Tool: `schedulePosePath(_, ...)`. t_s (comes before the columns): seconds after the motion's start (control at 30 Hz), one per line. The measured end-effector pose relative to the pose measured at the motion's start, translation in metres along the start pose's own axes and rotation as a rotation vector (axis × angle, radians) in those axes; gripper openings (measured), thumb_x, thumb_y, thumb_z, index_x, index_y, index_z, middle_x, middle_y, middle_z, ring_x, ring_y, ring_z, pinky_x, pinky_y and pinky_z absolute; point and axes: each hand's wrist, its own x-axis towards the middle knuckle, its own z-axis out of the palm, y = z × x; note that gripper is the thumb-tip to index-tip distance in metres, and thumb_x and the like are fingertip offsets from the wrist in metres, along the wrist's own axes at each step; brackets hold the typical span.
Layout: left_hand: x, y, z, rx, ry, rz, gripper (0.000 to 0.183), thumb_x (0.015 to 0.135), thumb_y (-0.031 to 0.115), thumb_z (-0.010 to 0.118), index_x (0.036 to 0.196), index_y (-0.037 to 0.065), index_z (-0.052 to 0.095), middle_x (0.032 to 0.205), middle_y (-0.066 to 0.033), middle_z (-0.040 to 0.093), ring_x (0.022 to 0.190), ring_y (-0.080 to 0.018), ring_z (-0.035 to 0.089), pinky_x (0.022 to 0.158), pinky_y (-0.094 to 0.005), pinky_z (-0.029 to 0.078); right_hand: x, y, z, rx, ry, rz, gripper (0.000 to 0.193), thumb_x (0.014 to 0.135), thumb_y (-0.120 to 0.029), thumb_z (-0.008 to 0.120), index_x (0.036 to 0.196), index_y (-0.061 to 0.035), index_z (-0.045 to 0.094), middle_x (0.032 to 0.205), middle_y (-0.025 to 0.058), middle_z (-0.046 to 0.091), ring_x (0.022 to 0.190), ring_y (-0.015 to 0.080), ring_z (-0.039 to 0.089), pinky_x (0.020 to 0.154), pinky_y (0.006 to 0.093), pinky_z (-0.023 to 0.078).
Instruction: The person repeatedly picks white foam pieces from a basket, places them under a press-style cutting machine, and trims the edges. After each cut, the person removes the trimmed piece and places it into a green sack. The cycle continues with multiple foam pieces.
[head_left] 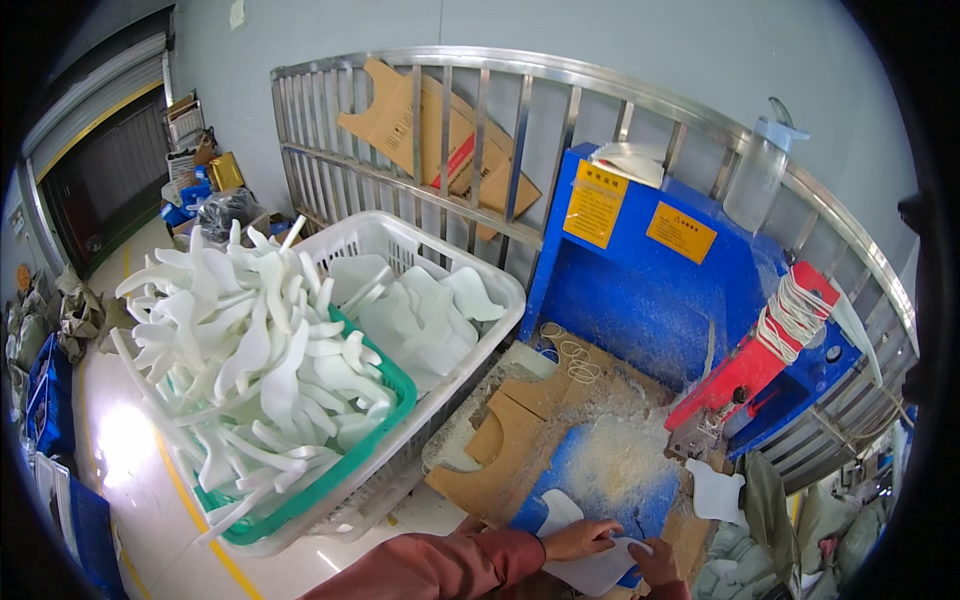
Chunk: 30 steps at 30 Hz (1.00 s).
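Note:
At the lower edge, a thin white curved plastic piece (590,574) lies between my two hands over the blue work surface. My left hand (580,540) is closed at its upper edge, fingers bent together. My right hand (656,563) grips its right side, thumb and fingers bent round the edge. A small dark tip shows between the hands, too small to name. Another white piece (561,510) sticks out just left of my left hand. Pale shavings (625,462) are heaped on the blue surface (572,462) beyond my hands.
A green basket (400,385) piled with white curved pieces (235,340) sits in a white basket (505,290) at left. Ahead stands a blue machine (640,290) with a red arm (700,385) wound with cord. Cardboard (500,430) lies beside it; a metal railing (400,180) runs behind.

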Motion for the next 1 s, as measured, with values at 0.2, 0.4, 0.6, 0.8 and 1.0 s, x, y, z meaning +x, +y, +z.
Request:
schedulePosePath(0.2, 0.002, -0.001, -0.009, -0.139, -0.005, 0.008, 0.045, 0.101, 0.023, 0.067, 0.140, 0.003, 0.057, 0.093, -0.0077, 0.069, 0.083, -0.0170, 0.063, 0.077, -0.0351, 0.051, 0.001, 0.004, 0.010, -0.021, 0.057, -0.193, 0.026, 0.091, -0.023, 0.075, 0.103, -0.0004, 0.077, 0.083, 0.0131, 0.075, 0.072, 0.0216, 0.074, 0.061, 0.0375, 0.059)
schedulePosePath(0.4, -0.007, 0.018, -0.025, 0.037, 0.088, 0.080, 0.052, 0.100, 0.028, 0.070, 0.143, 0.003, 0.055, 0.109, -0.0141, 0.070, 0.099, -0.0248, 0.067, 0.088, -0.0391, 0.053, -0.035, -0.016, 0.017, -0.283, 0.313, -0.571, 0.019, 0.088, -0.020, 0.075, 0.104, -0.0105, 0.079, 0.094, 0.0174, 0.076, 0.086, 0.0385, 0.073, 0.075, 0.0439, 0.059)
schedulePosePath(0.6, -0.027, 0.082, -0.094, 0.782, -0.153, 0.339, 0.059, 0.089, 0.041, 0.079, 0.135, 0.006, 0.068, 0.139, -0.0207, 0.064, 0.125, -0.0389, 0.062, 0.106, -0.0471, 0.050, -0.072, -0.059, 0.021, -0.399, 0.184, -0.822, 0.035, 0.090, -0.012, 0.069, 0.125, -0.0089, 0.073, 0.118, 0.0107, 0.076, 0.101, 0.0302, 0.074, 0.085, 0.0399, 0.060)
schedulePosePath(0.8, -0.059, 0.152, -0.085, 0.570, -0.509, -0.081, 0.038, 0.089, 0.025, 0.081, 0.120, 0.006, 0.074, 0.092, -0.0201, 0.074, 0.087, -0.0343, 0.073, 0.076, -0.0423, 0.056, -0.122, -0.066, 0.013, -0.233, 0.239, -1.061, 0.041, 0.086, -0.009, 0.065, 0.127, -0.0039, 0.069, 0.125, 0.0129, 0.072, 0.107, 0.0298, 0.072, 0.089, 0.0403, 0.058)
schedulePosePath(1.0, -0.051, 0.184, -0.097, 0.769, -0.284, -0.122, 0.036, 0.087, 0.019, 0.081, 0.119, 0.005, 0.074, 0.085, -0.0185, 0.074, 0.074, -0.0312, 0.073, 0.068, -0.0374, 0.056, -0.103, -0.065, 0.004, -0.150, 0.368, -1.095, 0.038, 0.087, -0.006, 0.067, 0.125, -0.0014, 0.070, 0.124, 0.0146, 0.072, 0.103, 0.0321, 0.073, 0.087, 0.0425, 0.059)
